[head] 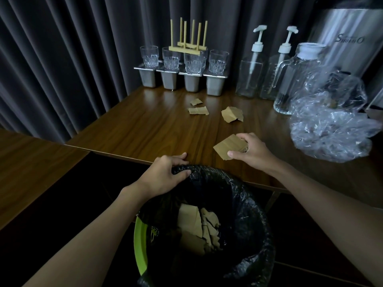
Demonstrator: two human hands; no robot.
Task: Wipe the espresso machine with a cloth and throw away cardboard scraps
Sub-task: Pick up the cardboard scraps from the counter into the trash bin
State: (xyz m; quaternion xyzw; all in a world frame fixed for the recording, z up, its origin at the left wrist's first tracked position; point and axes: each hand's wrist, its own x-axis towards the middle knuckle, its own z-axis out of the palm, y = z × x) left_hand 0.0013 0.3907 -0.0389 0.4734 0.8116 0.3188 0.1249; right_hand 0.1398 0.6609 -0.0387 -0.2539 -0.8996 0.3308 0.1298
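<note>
My right hand grips a brown cardboard scrap just above the wooden table, near its front edge. My left hand holds the rim of the black liner of a green bin below the table edge. Several cardboard pieces lie inside the bin. Three more scraps lie further back on the table: a large one, a flat one and a small one. A steel machine stands at the far right.
A crumpled clear plastic bag lies on the right of the table. Behind it stand a glass jug and two pump bottles. Glasses on steel containers and a wooden rack line the back. Dark curtains hang behind.
</note>
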